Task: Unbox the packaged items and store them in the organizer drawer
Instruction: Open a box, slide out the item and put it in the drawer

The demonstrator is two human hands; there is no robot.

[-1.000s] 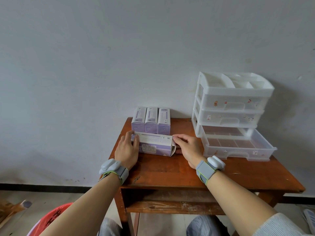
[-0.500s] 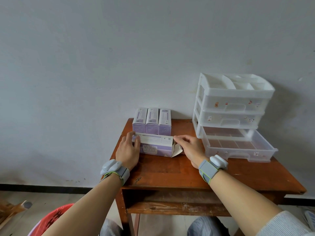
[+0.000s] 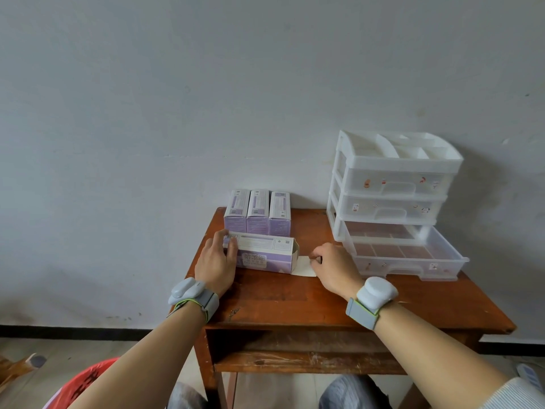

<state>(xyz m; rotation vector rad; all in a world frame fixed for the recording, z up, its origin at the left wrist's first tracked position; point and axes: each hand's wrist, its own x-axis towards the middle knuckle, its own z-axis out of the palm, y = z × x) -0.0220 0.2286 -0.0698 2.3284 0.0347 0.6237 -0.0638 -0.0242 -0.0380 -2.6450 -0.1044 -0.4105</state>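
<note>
A purple-and-white box (image 3: 262,253) lies on its side on the wooden table (image 3: 295,299), its right end open. My left hand (image 3: 216,262) grips the box's left end. My right hand (image 3: 334,268) pinches the edge of a white flat piece (image 3: 303,265) sticking out of the open end; whether it is a flap or the contents I cannot tell. Three more purple boxes (image 3: 257,212) stand upright in a row behind. The white organizer (image 3: 392,184) stands at the right, its bottom drawer (image 3: 413,261) pulled out, with dividers and nothing visible in it.
The table stands against a grey wall. The organizer's two upper drawers are closed and its top tray has open compartments. A red basket (image 3: 82,385) sits on the floor at lower left, beside a wooden object (image 3: 17,367).
My right hand has moved right, away from the box's end, drawing the white piece out with it. The box's end has opened. My left hand stays on the left end.
</note>
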